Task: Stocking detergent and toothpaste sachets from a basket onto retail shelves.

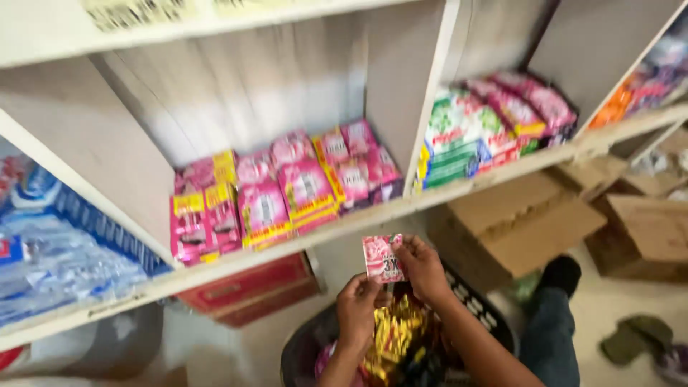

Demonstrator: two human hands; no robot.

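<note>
Both hands hold a small pink sachet (381, 258) in front of the shelf edge. My left hand (356, 307) grips its bottom edge from below. My right hand (423, 267) pinches its right side near the top. Under the hands a black basket (473, 304) holds shiny gold, red and pink packets (394, 340). On the white shelf (287, 244) just above the sachet stand rows of pink sachet packs (276, 193).
Green and pink packs (487, 129) fill the shelf bay to the right. Blue and white packs (57, 251) lie in the left bay. A red box (247, 287) sits under the shelf. Cardboard boxes (523, 222) stand on the floor at right, beside my leg (552, 330).
</note>
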